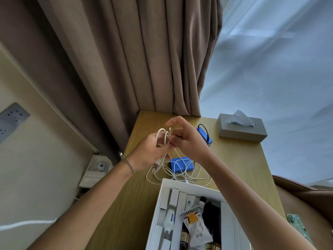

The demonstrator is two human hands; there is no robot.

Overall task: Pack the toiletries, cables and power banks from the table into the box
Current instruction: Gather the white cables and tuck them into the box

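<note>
Box [191, 184], white, nearest, at lower edge of wooden table [126, 204]; open top, already holding white cartons in a row along far-left side, a white tube [169, 220], a crinkled sachet [196, 228] with striped top and a dark tube [202, 200] among other small toiletries

Loose cable [180, 173], white, sprawled in loops on table just beyond far rim of box, partly lying over nearer power bank

Nearer power bank [182, 166], blue, flat on table, just beyond box, below the hands

Left hand [149, 152], thin band at wrist, raised above table; fingers curled closed around a coiled cream cable [163, 139], several loops gathered in the grip, one plug end hanging below the palm toward the table

Right hand [189, 139], touching left hand; thumb and forefinger pinched on the same coil at its middle, remaining fingers arched open above, a second plug end sticking up beside them

Farther power bank [204, 135], blue, short black lead looped on top, on table behind right hand, partly hidden by it

Tissue box [242, 131], grey, tissue standing out of slot, at far right of table

Curtain [135, 60], brown, hanging behind far table edge; pale sheer drape [270, 69] to its right
</note>
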